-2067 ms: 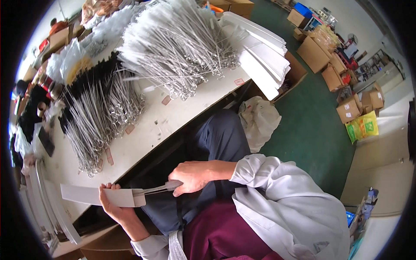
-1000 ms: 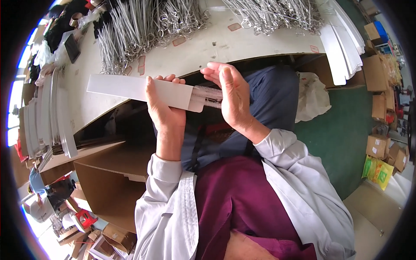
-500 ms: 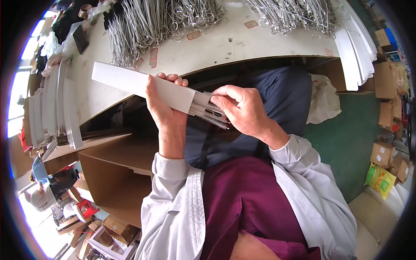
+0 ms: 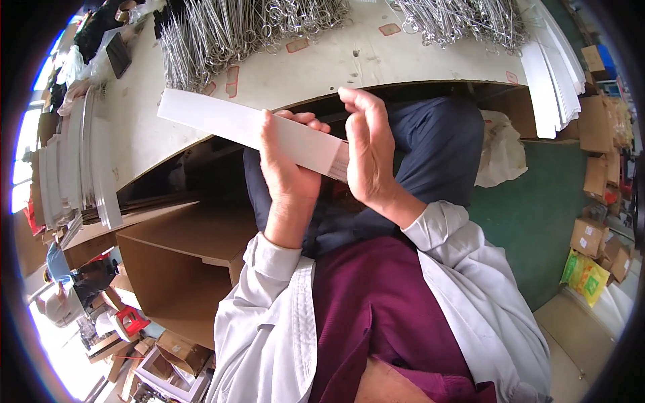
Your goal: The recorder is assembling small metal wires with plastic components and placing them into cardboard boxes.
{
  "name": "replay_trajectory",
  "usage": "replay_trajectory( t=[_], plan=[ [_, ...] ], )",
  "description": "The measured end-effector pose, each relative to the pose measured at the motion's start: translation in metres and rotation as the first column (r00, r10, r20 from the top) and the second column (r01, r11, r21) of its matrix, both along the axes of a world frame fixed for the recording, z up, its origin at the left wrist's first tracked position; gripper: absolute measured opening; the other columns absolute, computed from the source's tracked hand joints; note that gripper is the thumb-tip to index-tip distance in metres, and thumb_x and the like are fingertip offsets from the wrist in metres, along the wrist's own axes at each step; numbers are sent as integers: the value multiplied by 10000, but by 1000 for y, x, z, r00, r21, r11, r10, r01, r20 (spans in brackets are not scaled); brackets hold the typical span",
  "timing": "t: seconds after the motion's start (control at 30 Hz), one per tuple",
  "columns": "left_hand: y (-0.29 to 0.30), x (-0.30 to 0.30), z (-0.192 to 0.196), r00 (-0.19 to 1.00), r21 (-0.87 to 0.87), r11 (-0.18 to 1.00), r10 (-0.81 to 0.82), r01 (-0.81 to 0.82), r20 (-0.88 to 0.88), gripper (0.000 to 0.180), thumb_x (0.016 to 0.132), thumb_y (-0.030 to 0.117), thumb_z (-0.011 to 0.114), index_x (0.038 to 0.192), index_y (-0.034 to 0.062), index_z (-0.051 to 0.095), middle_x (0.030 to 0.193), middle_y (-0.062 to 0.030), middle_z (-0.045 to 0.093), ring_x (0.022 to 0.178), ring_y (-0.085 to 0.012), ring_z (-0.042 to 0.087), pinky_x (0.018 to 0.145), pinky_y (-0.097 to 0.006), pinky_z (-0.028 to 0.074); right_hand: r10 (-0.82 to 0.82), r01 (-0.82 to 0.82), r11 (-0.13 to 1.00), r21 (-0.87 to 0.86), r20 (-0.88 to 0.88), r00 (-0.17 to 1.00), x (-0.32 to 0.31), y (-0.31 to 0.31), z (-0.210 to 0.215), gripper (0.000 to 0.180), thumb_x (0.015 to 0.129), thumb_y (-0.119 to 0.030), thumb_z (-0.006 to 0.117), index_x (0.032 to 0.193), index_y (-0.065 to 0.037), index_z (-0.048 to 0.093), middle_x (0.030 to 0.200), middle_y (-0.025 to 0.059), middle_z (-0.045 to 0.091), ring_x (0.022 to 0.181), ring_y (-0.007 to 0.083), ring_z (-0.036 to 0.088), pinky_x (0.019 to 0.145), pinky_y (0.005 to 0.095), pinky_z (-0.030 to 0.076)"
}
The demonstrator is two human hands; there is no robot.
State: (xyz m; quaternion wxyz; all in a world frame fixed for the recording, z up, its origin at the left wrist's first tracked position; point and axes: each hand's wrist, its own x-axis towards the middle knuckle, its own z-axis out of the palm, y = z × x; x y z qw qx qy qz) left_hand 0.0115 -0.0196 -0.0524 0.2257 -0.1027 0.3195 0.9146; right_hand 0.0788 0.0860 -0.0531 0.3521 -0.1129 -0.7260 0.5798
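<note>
My left hand (image 4: pixel 290 158) is wrapped round a long, narrow white cardboard box (image 4: pixel 215 119), its fingers over the far side and the thumb on top. The box slants from the table edge down to the right. From its right-hand open end a short length of thin wire brushes (image 4: pixel 342 161) sticks out. My right hand (image 4: pixel 369 148) is upright there, fingers stretched and nothing gripped, its palm against or very near the brush ends. Most of the brushes are hidden inside the box and behind my palm.
On the pale table (image 4: pixel 302 74) lie bundles of looped wire brushes (image 4: pixel 222 33) and, to the right, another pile (image 4: pixel 463 23). White flat cartons (image 4: pixel 547 87) hang over the right edge; more cartons (image 4: pixel 94 158) stand at left. An open brown cardboard box (image 4: pixel 181 269) sits at lower left.
My right hand has gone from pinching the brush ends to a flat, open palm against them. The brushes are deeper in the box, and my left hand and the box have shifted right.
</note>
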Motion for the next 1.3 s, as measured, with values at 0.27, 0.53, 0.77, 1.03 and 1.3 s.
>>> replay_trajectory(
  t=[0.27,0.53,0.77,1.03,1.3],
  plan=[
    [-3,-4,-1,1000,-6,1000,22,-22,0,464,1015,468,589,1096,13,553,1042,-187,650,977,-321,637,945,-455,543,221,-186,944,-273,103,970,-11,2,-4,633,1086,-504,432,1386,54,470,1209,146,615,1094,174,610,993,340,464],
    [-17,12,6,997,-201,980,-26,11,-73,537,1043,496,512,1219,-11,509,1141,-201,626,1063,-325,615,984,-477,512,514,-313,712,-628,163,842,7,1,13,284,979,-167,713,1175,1,596,838,33,671,688,72,640,572,237,533],
    [-77,40,60,409,-902,390,-803,-188,-432,279,800,61,814,1052,-11,718,956,-137,745,908,-252,735,867,-371,570,595,-435,753,-493,230,770,18,51,27,227,973,-164,720,1127,-21,634,803,-2,646,598,37,571,523,206,486],
    [-68,8,25,159,-936,165,-962,-310,-223,663,754,174,838,1319,35,520,1061,-232,702,950,-391,720,798,-435,586,738,-512,645,-567,289,610,21,56,38,227,954,-145,729,1103,5,649,848,34,681,609,62,596,536,229,495],
    [-59,17,42,291,-992,106,-949,-75,-123,633,768,207,828,1292,23,526,1005,-225,715,923,-389,725,792,-440,592,175,-200,863,463,97,980,42,45,25,365,961,-202,719,1225,40,647,1199,228,672,913,264,730,776,336,575]
  ],
)
